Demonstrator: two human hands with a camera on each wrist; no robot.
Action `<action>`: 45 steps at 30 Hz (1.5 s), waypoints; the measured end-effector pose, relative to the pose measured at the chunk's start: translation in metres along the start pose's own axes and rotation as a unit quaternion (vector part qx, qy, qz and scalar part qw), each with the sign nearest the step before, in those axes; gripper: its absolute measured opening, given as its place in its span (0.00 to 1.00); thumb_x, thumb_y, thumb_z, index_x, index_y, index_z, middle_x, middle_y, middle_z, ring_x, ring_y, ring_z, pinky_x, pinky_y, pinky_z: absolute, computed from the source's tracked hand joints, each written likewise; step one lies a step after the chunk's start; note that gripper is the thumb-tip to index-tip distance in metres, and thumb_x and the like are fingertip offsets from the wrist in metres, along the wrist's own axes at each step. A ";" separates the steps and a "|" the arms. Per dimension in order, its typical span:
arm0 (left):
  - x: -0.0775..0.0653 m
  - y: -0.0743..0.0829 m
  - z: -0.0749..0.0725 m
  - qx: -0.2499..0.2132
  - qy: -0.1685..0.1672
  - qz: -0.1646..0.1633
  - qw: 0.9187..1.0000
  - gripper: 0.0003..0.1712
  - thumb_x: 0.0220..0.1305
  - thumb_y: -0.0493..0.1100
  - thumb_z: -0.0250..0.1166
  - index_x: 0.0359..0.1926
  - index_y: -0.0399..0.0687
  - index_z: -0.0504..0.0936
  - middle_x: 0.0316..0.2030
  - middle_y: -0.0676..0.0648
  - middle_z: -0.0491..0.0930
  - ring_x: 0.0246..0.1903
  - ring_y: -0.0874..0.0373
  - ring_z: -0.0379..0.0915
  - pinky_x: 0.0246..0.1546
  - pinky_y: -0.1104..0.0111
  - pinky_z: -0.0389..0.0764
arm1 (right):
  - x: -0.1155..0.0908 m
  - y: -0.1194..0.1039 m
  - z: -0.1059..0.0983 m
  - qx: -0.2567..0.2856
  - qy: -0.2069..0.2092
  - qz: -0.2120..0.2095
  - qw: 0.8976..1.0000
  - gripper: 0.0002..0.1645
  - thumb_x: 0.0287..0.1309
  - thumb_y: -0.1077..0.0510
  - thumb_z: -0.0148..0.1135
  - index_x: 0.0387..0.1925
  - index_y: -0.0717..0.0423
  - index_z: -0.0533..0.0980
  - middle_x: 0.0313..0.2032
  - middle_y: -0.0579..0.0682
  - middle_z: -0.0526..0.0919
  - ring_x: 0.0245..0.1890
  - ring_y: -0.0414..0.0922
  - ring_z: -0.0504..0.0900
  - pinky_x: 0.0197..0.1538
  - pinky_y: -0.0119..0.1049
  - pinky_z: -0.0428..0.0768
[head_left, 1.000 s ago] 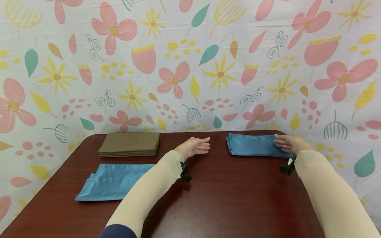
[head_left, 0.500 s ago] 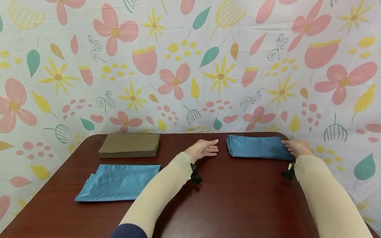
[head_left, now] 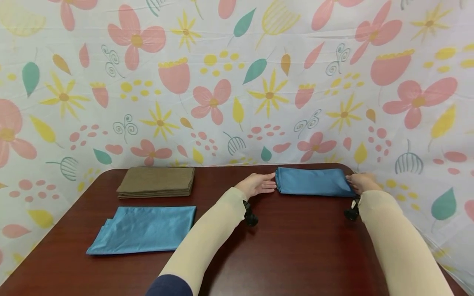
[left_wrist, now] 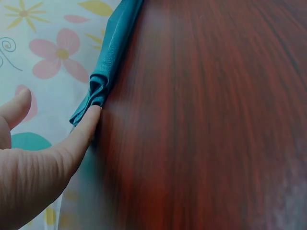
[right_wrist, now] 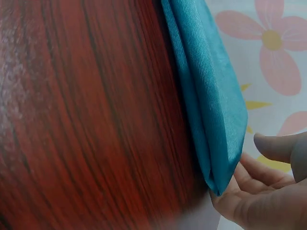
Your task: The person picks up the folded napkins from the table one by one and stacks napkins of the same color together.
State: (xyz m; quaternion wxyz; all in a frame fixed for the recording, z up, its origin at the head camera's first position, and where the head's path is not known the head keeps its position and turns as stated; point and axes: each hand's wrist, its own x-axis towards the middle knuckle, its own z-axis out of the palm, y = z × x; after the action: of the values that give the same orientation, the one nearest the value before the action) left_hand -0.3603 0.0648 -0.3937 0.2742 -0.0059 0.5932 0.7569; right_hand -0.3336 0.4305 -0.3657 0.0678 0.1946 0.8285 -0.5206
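Observation:
A folded blue cloth [head_left: 314, 181] lies at the back right of the table, its layered folds showing at the left end. My left hand [head_left: 257, 185] is at that left end; in the left wrist view a fingertip [left_wrist: 93, 115] touches the folds, with the thumb held apart. At the cloth's other end is my right hand [head_left: 363, 183]. The right wrist view has its fingers [right_wrist: 254, 177] against the corner of the blue cloth [right_wrist: 216, 110], partly behind it, while the thumb stays off the fabric.
A brown folded cloth stack [head_left: 157, 181] lies at the back left of the dark red wooden table [head_left: 296, 246]. In front of it is another blue cloth [head_left: 144, 230], spread flatter. A floral curtain [head_left: 222, 82] hangs right behind the table.
My left hand has moved right, up to the cloth's left end. My right hand has drawn back from on top of the cloth to its right end.

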 end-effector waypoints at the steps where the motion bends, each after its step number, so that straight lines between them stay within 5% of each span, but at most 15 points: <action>1: 0.001 0.000 0.000 0.002 0.001 0.000 1.000 0.33 0.67 0.45 0.64 0.68 0.37 0.65 0.63 0.32 0.71 0.61 0.43 0.72 0.60 0.59 0.76 | 0.001 0.000 0.001 0.005 -0.009 -0.005 1.000 0.13 0.67 0.59 0.50 0.37 0.70 0.68 0.14 0.37 0.71 0.17 0.34 0.72 0.25 0.29 0.77; 4: 0.003 0.002 0.001 0.002 0.007 -0.005 1.000 0.32 0.67 0.44 0.63 0.67 0.36 0.67 0.62 0.32 0.71 0.61 0.44 0.72 0.60 0.60 0.76 | 0.006 0.000 0.002 -0.007 -0.012 -0.006 1.000 0.16 0.68 0.60 0.49 0.21 0.56 0.65 0.09 0.39 0.66 0.10 0.35 0.66 0.18 0.29 0.70; 9: 0.006 0.005 0.004 -0.001 0.001 -0.023 1.000 0.34 0.67 0.42 0.63 0.69 0.35 0.63 0.62 0.32 0.71 0.62 0.43 0.71 0.60 0.60 0.76 | 0.010 0.001 0.005 -0.070 0.004 0.005 0.998 0.21 0.67 0.53 0.51 0.18 0.54 0.64 0.07 0.39 0.63 0.08 0.36 0.63 0.17 0.29 0.66; 12: 0.006 0.006 0.006 0.006 0.007 -0.034 0.999 0.37 0.66 0.42 0.64 0.71 0.34 0.60 0.60 0.33 0.72 0.61 0.44 0.71 0.59 0.60 0.77 | 0.009 0.001 0.008 -0.074 -0.007 -0.006 0.997 0.26 0.67 0.52 0.51 0.40 0.78 0.64 0.08 0.38 0.64 0.09 0.36 0.64 0.18 0.30 0.67; 15: 0.006 0.008 0.006 0.012 0.014 -0.040 0.999 0.39 0.66 0.42 0.64 0.71 0.34 0.58 0.59 0.33 0.73 0.61 0.44 0.72 0.58 0.60 0.78 | 0.007 0.000 0.011 -0.065 -0.021 -0.013 0.998 0.50 0.67 0.52 0.52 0.65 0.83 0.35 0.10 0.38 0.65 0.10 0.34 0.66 0.20 0.28 0.69; 16: 0.007 0.008 0.006 0.016 0.016 -0.041 0.999 0.39 0.66 0.42 0.64 0.72 0.35 0.58 0.60 0.33 0.73 0.61 0.44 0.72 0.57 0.60 0.78 | 0.007 -0.001 0.011 -0.065 -0.028 -0.011 0.997 0.57 0.67 0.52 0.52 0.66 0.78 0.21 0.10 0.38 0.66 0.10 0.33 0.67 0.21 0.28 0.71; 18: 0.007 0.009 0.007 0.021 0.017 -0.046 0.999 0.41 0.65 0.42 0.65 0.72 0.35 0.56 0.61 0.32 0.71 0.61 0.43 0.71 0.56 0.60 0.79 | 0.007 -0.001 0.010 -0.081 -0.036 -0.010 0.996 0.61 0.67 0.51 0.52 0.65 0.78 0.17 0.11 0.38 0.66 0.14 0.34 0.69 0.26 0.28 0.73; 19: 0.008 0.009 0.007 0.025 0.016 -0.048 0.998 0.42 0.65 0.43 0.65 0.73 0.36 0.55 0.62 0.32 0.70 0.62 0.43 0.71 0.56 0.61 0.79 | 0.006 -0.002 0.009 -0.089 -0.042 -0.010 0.995 0.62 0.67 0.50 0.51 0.64 0.78 0.15 0.15 0.46 0.73 0.20 0.40 0.76 0.33 0.31 0.78; 22: 0.011 0.008 0.009 0.042 0.014 -0.052 0.998 0.43 0.64 0.44 0.66 0.73 0.37 0.55 0.65 0.33 0.67 0.63 0.44 0.70 0.56 0.61 0.79 | 0.003 -0.003 0.009 -0.117 -0.064 -0.013 0.991 0.59 0.69 0.47 0.48 0.64 0.82 0.19 0.45 0.74 0.77 0.53 0.58 0.77 0.61 0.43 0.75; 25: 0.014 0.007 0.011 0.051 0.016 -0.056 0.997 0.41 0.64 0.44 0.66 0.72 0.38 0.58 0.63 0.36 0.70 0.61 0.46 0.71 0.58 0.61 0.78 | 0.001 -0.002 0.010 -0.133 -0.079 -0.019 0.988 0.56 0.70 0.45 0.46 0.66 0.85 0.27 0.69 0.79 0.47 0.71 0.66 0.52 0.73 0.53 0.58; 31: 0.017 0.004 0.017 0.074 0.012 -0.066 0.995 0.36 0.64 0.42 0.66 0.70 0.40 0.64 0.52 0.43 0.80 0.54 0.51 0.77 0.58 0.61 0.77 | 0.005 0.002 0.013 -0.091 -0.102 -0.016 0.991 0.50 0.72 0.50 0.45 0.68 0.84 0.32 0.70 0.78 0.44 0.72 0.65 0.50 0.73 0.52 0.59; 35: 0.021 0.003 0.021 0.087 0.012 -0.057 0.994 0.38 0.65 0.40 0.65 0.72 0.40 0.60 0.58 0.42 0.76 0.57 0.49 0.75 0.59 0.61 0.77 | 0.007 0.002 0.011 -0.067 -0.112 -0.027 0.991 0.44 0.74 0.54 0.42 0.68 0.83 0.34 0.59 0.79 0.58 0.70 0.63 0.52 0.73 0.52 0.57; 38: 0.022 0.001 0.021 0.085 0.020 -0.051 0.995 0.41 0.66 0.39 0.64 0.74 0.41 0.55 0.67 0.41 0.66 0.63 0.47 0.69 0.61 0.60 0.75 | 0.006 0.002 0.013 -0.056 -0.119 -0.027 0.991 0.44 0.74 0.54 0.40 0.69 0.81 0.32 0.62 0.80 0.53 0.72 0.64 0.46 0.75 0.53 0.51; 41: 0.023 -0.001 0.020 0.080 0.021 -0.050 0.995 0.43 0.66 0.39 0.64 0.75 0.41 0.51 0.73 0.41 0.56 0.69 0.46 0.60 0.64 0.59 0.71 | 0.004 0.003 0.015 -0.034 -0.128 -0.014 0.991 0.46 0.74 0.53 0.41 0.68 0.80 0.27 0.71 0.75 0.29 0.72 0.67 0.33 0.75 0.55 0.44; 45: 0.023 -0.004 0.017 0.084 0.013 -0.046 0.995 0.41 0.68 0.38 0.61 0.75 0.39 0.50 0.73 0.41 0.56 0.68 0.46 0.62 0.65 0.58 0.70 | 0.003 0.006 0.017 -0.030 -0.120 -0.005 0.992 0.47 0.73 0.53 0.42 0.68 0.80 0.28 0.70 0.76 0.29 0.72 0.68 0.33 0.75 0.55 0.42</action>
State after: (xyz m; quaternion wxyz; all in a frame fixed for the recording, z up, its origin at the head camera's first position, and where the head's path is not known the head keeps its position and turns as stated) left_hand -0.3731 0.0899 -0.4002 0.3000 -0.0198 0.6572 0.6911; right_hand -0.3353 0.4179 -0.3790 0.1697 0.1243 0.8305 -0.5158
